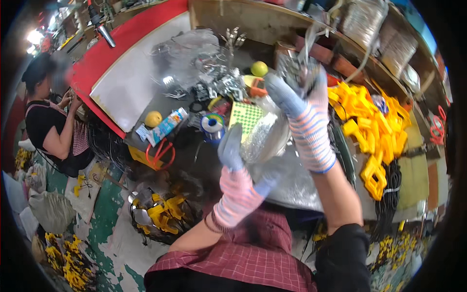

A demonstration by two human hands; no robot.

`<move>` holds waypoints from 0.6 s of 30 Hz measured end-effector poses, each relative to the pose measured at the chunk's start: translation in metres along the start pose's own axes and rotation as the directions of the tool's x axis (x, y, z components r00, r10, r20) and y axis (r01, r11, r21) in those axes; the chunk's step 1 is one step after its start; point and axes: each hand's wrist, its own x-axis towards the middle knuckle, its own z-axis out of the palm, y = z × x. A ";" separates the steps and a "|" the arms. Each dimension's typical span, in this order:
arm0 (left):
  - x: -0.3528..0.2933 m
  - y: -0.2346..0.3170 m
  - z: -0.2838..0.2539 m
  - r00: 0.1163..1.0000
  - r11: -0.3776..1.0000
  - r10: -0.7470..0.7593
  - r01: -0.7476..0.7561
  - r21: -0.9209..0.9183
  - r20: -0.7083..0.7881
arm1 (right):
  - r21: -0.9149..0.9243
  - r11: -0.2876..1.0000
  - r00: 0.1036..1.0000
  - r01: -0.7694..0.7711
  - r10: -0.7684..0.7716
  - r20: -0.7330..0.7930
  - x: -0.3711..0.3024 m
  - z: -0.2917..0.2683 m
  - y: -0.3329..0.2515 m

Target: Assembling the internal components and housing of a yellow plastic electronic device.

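My left hand [238, 185], in a pink-and-white striped glove with grey-blue fingertips, hovers over the near edge of the dark bench. Its thumb stands apart from the fingers and nothing lies between them. My right hand [309, 114], gloved alike, reaches to the back of the bench. Blurred silvery metal parts [294, 68] show at its fingers; whether they are gripped I cannot make out. Between the hands lies a clear plastic bag [265, 138], partly over a green checkered pad [244, 119]. A blue-rimmed wire spool [212, 126] stands beside my left fingertips.
Yellow plastic parts [372, 124] are heaped at the right, above a black cable bundle [389, 194]. Metal pieces [221, 80] pile up at the back. Red-handled scissors [161, 155] and a blue-white tube [168, 127] lie left. Another person [56, 117] works at far left.
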 end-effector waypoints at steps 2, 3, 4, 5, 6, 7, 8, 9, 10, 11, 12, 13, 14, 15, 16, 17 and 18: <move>-0.024 0.003 0.019 0.942 0.845 -0.287 0.335 -0.417 0.173 | 0.078 0.992 0.984 -0.095 0.105 -0.142 -0.043 -0.043 0.017; -0.034 -0.001 0.022 0.875 0.735 -0.371 0.482 -0.477 0.312 | 0.167 0.946 0.906 -0.279 0.317 -0.280 -0.070 -0.061 0.031; -0.037 -0.009 0.026 0.859 0.651 -0.374 0.512 -0.560 0.350 | 0.288 0.905 0.880 -0.315 0.392 -0.269 -0.092 -0.075 0.041; -0.033 -0.020 0.026 0.836 0.554 -0.387 0.548 -0.627 0.389 | 0.407 0.845 0.848 -0.347 0.468 -0.248 -0.113 -0.086 0.046; -0.027 -0.030 0.023 0.679 0.229 -0.416 0.722 -0.653 0.605 | 0.429 0.806 0.829 -0.408 0.524 -0.197 -0.133 -0.092 0.046; -0.019 -0.036 0.019 0.488 -0.128 -0.360 0.818 -0.560 0.795 | 0.448 0.764 0.802 -0.464 0.577 -0.153 -0.156 -0.097 0.037; -0.015 -0.051 0.017 0.438 -0.019 -0.352 0.880 -0.474 0.827 | 0.406 0.713 0.765 -0.571 0.642 -0.052 -0.173 -0.103 0.032; -0.011 -0.071 0.020 0.388 0.092 -0.345 0.920 -0.381 0.855 | 0.332 0.686 0.733 -0.647 0.679 0.025 -0.185 -0.111 0.028; 0.000 -0.086 0.024 0.310 0.252 -0.342 0.940 -0.232 0.887 | 0.270 0.626 0.669 -0.731 0.736 0.104 -0.194 -0.124 0.030; 0.012 -0.095 0.027 0.242 0.411 -0.347 0.907 -0.085 0.906 | 0.198 0.568 0.599 -0.799 0.779 0.186 -0.202 -0.137 0.028; 0.020 -0.104 0.029 0.230 0.535 -0.349 0.845 -0.008 0.908 | 0.055 0.589 0.587 -0.806 0.786 0.192 -0.209 -0.148 0.030; 0.024 -0.109 0.032 0.217 0.645 -0.352 0.761 0.067 0.911 | 0.065 0.578 0.578 -0.814 0.793 0.194 -0.213 -0.153 0.030; 0.031 -0.109 0.038 0.167 0.691 -0.436 0.691 0.211 0.885 | -0.118 0.754 0.751 -0.646 0.655 0.076 -0.212 -0.158 0.029; 0.031 -0.106 0.042 0.159 0.690 -0.440 0.690 0.219 0.884 | -0.320 0.842 0.888 -0.434 0.460 0.005 -0.208 -0.163 0.029; 0.031 -0.103 0.045 0.272 0.874 -0.461 0.305 0.378 0.845 | -0.677 0.721 0.957 -0.149 0.277 0.085 -0.199 -0.175 0.032; 0.029 -0.097 0.048 0.382 0.858 -0.416 -0.135 0.495 0.825 | -0.676 0.721 0.958 -0.152 0.276 0.079 -0.188 -0.180 0.035; 0.022 -0.079 0.051 0.544 0.761 -0.231 -0.416 0.498 0.807 | -0.844 0.529 0.979 0.086 0.113 0.171 -0.177 -0.184 0.043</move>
